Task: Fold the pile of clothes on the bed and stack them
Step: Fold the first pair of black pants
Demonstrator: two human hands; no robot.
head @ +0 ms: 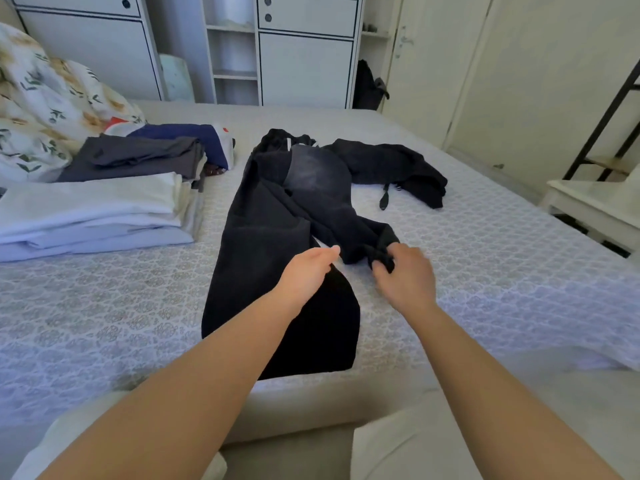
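- A person leans over a bed (502,258) covered in a pale patterned spread, both bare forearms reaching forward over a pair of black trousers (273,244) laid lengthwise down the middle of the mattress.
- The right hand (403,275) grasps the hem of one trouser leg, fingers curled into the bunched dark cloth; that leg is drawn up and angled away from its partner.
- The left hand (310,268) hovers just above the other trouser leg, fingers relaxed and nearly straight, gripping nothing.
- The leg beneath the left hand lies flat, its hem reaching to the near edge of the bed.
- Beyond the trousers, toward the far right of the mattress, a second black garment (398,168) sits crumpled and unfolded, a strap trailing from it.
- Left of the trousers, a folded stack of white and pale blue items (93,216) rests on the spread.
- Behind that stack sits another folded pile, dark grey and navy clothes (145,155), topped by a grey piece.
- A floral duvet (45,105) is heaped at the far left corner of the bed.
- White cupboards (304,64) with open shelves stand against the wall past the bed; what the shelves hold is too blurred to tell.
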